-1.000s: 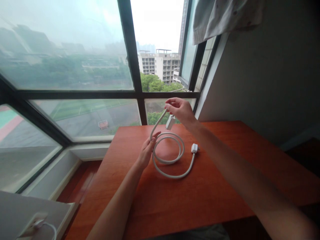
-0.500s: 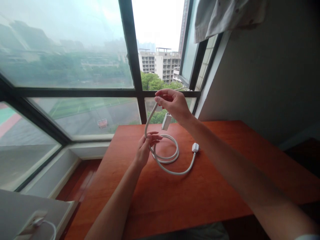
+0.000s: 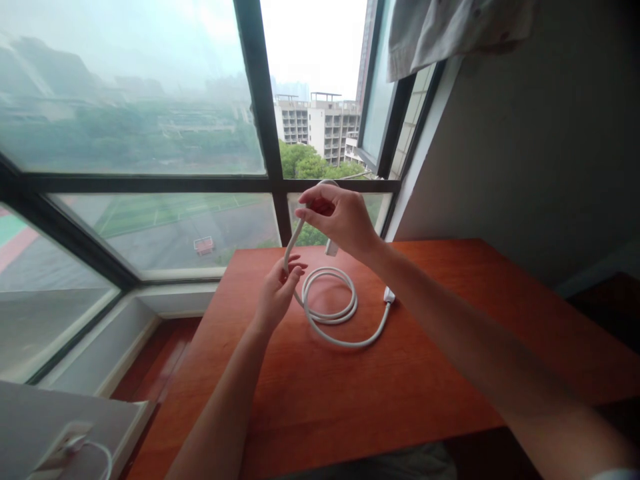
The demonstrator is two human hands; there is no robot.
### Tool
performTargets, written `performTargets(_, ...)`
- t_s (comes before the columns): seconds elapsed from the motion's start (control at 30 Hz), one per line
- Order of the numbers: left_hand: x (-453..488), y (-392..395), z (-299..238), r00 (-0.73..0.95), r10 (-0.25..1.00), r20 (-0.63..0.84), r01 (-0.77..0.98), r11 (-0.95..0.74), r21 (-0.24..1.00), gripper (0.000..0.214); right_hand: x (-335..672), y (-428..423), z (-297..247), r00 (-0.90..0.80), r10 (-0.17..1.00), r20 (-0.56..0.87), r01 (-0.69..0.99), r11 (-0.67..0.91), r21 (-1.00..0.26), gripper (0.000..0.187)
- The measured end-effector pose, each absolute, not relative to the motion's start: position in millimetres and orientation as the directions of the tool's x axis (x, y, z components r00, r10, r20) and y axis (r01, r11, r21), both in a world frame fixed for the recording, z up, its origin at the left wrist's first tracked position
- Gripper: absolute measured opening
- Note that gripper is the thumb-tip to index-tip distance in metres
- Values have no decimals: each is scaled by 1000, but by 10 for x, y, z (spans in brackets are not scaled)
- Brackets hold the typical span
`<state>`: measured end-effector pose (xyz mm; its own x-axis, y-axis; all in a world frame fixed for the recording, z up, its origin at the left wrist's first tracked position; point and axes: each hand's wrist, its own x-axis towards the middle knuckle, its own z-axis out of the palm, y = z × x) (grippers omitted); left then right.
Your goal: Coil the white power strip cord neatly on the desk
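A thick white cable (image 3: 330, 313) lies in a loop on the red-brown wooden table (image 3: 400, 373). My right hand (image 3: 340, 219) is raised above the loop, fingers pinched on the cable near one end, and a white plug (image 3: 331, 248) hangs just under that hand. My left hand (image 3: 277, 290) sits lower at the left side of the loop, fingers curled round the rising part of the cable. The cable's other end, a white connector (image 3: 388, 295), rests on the table beside my right forearm.
A large dark-framed window (image 3: 265, 133) stands behind the table. A grey wall (image 3: 540, 147) is to the right, with pale cloth (image 3: 450, 30) hanging at the top. A white charger with a thin cord (image 3: 75, 445) lies on a pale surface at lower left.
My right hand has lifted the cable end higher and moved it left. My left hand has closed round the cable and shifted left, and the loop on the table has tightened.
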<state>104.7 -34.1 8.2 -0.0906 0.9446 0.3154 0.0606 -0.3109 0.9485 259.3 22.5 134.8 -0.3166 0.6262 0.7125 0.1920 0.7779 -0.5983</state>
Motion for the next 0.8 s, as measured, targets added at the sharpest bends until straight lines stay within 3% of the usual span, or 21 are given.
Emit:
performTargets(0.1, 1110, -426, 258, -97, 919, 382, -10, -385, 923, 45, 2557, 162, 1353, -356, 604, 713, 231, 796, -559, 22)
performTargets(0.3, 1130, -545, 594, -117, 859, 498, 59, -495, 867, 26, 2454, -28, 1366, -441, 544, 714, 290, 839, -461, 15)
performTargets(0.4, 1114, -568, 708, -133, 848, 513, 37, -513, 858, 27, 2421, -93, 1359, -475, 529, 704, 309, 849, -429, 12)
performTargets(0.53, 1146, -549, 777, -174, 827, 534, 26, -538, 842, 31, 2423, -115, 1372, -494, 532, 688, 271, 846, -460, 16)
performTargets(0.67, 1151, -499, 776, -297, 778, 554, 38, -570, 821, 31, 2591, -147, 1379, -530, 529, 663, 184, 835, -519, 32)
performTargets(0.8, 1049, -476, 751, -375, 776, 506, -42, -560, 827, 30, 3024, -233, 1134, -555, 607, 569, 311, 786, -535, 18)
